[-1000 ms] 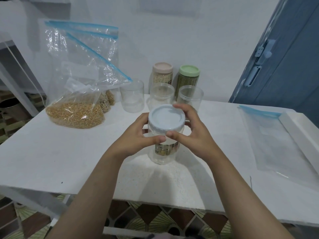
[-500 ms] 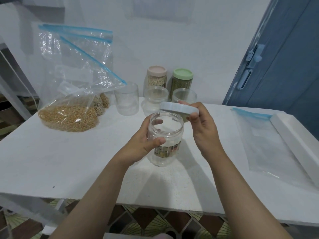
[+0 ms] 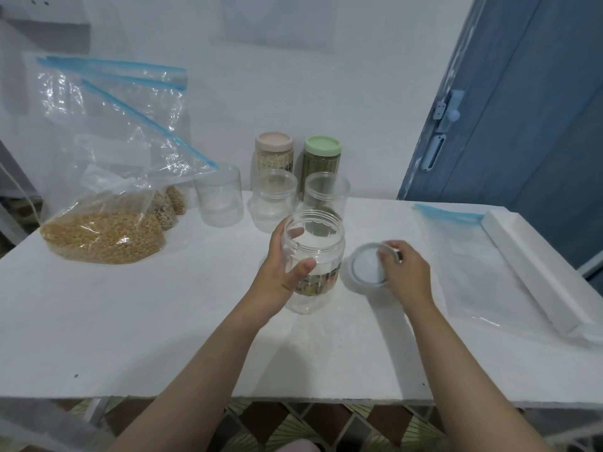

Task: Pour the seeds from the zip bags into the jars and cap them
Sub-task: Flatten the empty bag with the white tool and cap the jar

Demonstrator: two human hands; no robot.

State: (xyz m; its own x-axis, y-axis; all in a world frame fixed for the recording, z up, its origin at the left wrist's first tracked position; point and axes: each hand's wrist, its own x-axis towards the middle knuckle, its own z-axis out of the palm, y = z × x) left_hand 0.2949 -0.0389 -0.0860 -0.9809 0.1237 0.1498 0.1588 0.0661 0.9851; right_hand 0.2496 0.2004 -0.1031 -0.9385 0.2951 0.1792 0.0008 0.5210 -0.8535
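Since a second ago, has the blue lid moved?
Yes. The blue lid has come off the jar and now sits on the table just right of it, upside down, under the right hand.

Two rear seed bags (image 3: pixel 169 203) sit mostly hidden (contents unclear) behind the front bag (image 3: pixel 101 236).

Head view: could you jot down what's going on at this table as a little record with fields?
Left hand: grips the open jar, upright on the table
Right hand: sets the pale blue lid on the table, right of the jar
Jar contents: empty
Full bag: yellow seeds, far left
Capped jars: pink-lidded jar, green-lidded jar, both filled, at the back
Empty bag: lies flat, right
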